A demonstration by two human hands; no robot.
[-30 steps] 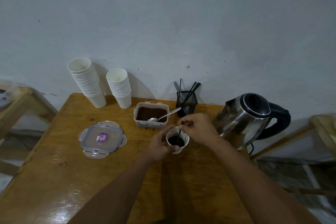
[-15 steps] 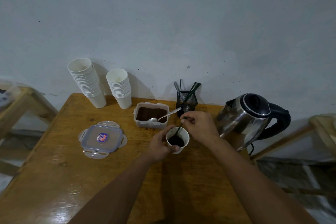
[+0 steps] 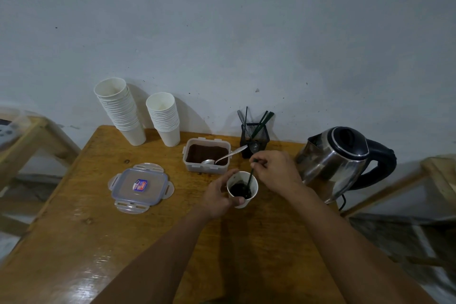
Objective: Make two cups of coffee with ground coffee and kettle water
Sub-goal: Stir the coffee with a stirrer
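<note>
Pale grey plaster wall behind a glossy varnished wooden table (image 3: pixel 74 242), with a rounded steel electric kettle with black lid and handle (image 3: pixel 345 158) at right, two stacks of white paper cups (image 3: pixel 118 108) at back left, a clear plastic tub of dark ground coffee (image 3: pixel 206 157) holding a metal spoon (image 3: pixel 223 157), its flat clip lid (image 3: pixel 140 186) alongside. Near centre, left hand (image 3: pixel 218 196) curled around one white paper cup (image 3: pixel 243 189) of dark liquid, right hand (image 3: pixel 276 171) pinching a thin dark green stirrer (image 3: pixel 250 177) dipped in it. Seemingly about halfway: first cup filled and being stirred, no second cup set out.
</note>
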